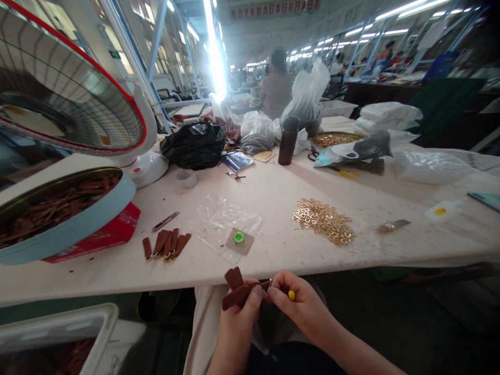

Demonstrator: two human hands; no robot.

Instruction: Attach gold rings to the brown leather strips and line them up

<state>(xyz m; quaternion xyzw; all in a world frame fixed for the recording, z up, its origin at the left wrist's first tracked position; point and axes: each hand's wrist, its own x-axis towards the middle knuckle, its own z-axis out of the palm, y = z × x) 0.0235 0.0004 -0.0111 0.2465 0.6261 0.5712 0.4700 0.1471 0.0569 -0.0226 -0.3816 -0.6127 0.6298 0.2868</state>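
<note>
My left hand is closed around several brown leather tabs just off the table's front edge. One of them points right, toward the fingers of my right hand. That hand is pinched shut, with a small yellow-ended tool poking out of it; the rest of the tool is hidden. A bit of gold metal shows at its fingertips, too small to make out fully. On the table ahead lie brown tabs with gold rings, and to the right spreads a pile of gold rings.
Pink thread snips and a green cap on a grey square lie nearby. At left stand a fan and a round tin of brown pieces. A dark bottle and plastic bags stand farther back.
</note>
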